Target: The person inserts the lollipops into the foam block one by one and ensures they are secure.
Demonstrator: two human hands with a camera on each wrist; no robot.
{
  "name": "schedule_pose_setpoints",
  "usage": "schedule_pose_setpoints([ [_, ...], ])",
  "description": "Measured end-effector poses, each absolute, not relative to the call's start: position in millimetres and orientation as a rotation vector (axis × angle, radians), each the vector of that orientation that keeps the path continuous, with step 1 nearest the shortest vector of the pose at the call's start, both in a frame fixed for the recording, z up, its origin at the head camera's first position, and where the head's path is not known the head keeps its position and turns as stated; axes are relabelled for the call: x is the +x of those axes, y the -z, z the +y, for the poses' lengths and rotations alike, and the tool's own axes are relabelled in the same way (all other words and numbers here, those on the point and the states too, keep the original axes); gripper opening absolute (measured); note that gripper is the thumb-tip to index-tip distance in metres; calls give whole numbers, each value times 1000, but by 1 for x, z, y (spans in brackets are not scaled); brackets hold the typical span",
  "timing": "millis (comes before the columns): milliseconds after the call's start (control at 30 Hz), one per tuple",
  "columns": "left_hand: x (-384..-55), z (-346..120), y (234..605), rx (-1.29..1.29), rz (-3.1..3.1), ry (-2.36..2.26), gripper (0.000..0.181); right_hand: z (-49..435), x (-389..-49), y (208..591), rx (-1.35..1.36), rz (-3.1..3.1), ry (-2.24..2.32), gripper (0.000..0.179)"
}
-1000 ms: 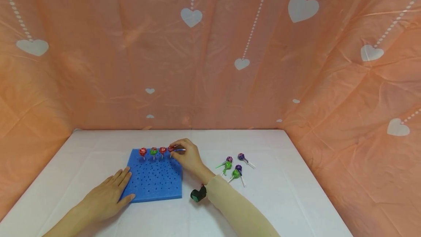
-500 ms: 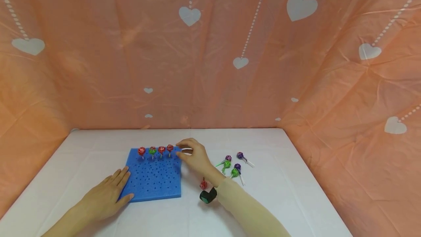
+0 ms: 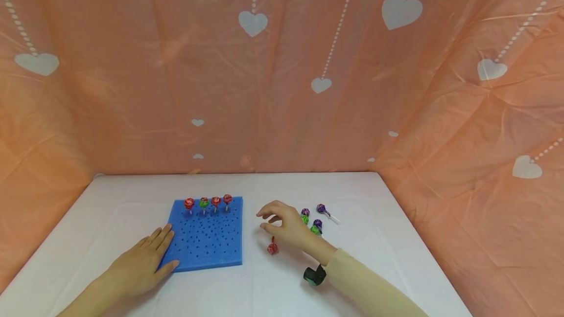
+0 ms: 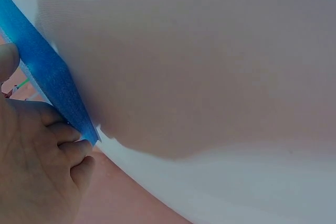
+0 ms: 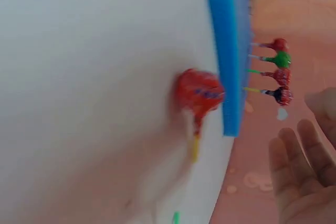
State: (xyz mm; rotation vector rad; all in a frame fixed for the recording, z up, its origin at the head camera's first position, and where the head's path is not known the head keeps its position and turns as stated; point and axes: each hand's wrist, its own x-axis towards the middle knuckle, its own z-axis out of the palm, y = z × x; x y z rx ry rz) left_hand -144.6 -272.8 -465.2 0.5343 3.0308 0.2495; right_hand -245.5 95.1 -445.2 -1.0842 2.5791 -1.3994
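A blue foam board (image 3: 207, 238) dotted with small holes lies on the white table. Along its far edge several lollipops (image 3: 215, 202) stand upright in a row, red ones and a green one. My left hand (image 3: 136, 263) rests flat over the board's left edge, fingers straight; in the left wrist view, the fingers (image 4: 76, 153) lie along that edge. To the right of the board my right hand (image 3: 286, 226) hovers with fingers loosely bent and nothing between them. A loose red lollipop (image 5: 199, 92) lies on the table just below that hand.
Right of the right hand lie loose lollipops, purple (image 3: 321, 208) and green (image 3: 315, 230), partly hidden by the hand. A small dark device (image 3: 315, 276) sits at the right wrist. An orange curtain (image 3: 282, 111) with white hearts encloses the table's back and sides.
My right hand has let go of the rightmost red lollipop, left standing in the board, and moved right toward the loose lollipops. The loose red one has come into view. The left hand stays put.
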Motion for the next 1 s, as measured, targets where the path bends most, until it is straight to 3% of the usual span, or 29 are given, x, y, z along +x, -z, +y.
schedule_pose_setpoints([
  [567,-144,-273,467,532,3039,-259,81,129,-222,454,-1315,2588,698,19],
  [1000,-145,-274,468,529,3034,-257,81,134,-225,461,-1473,2594,658,13],
])
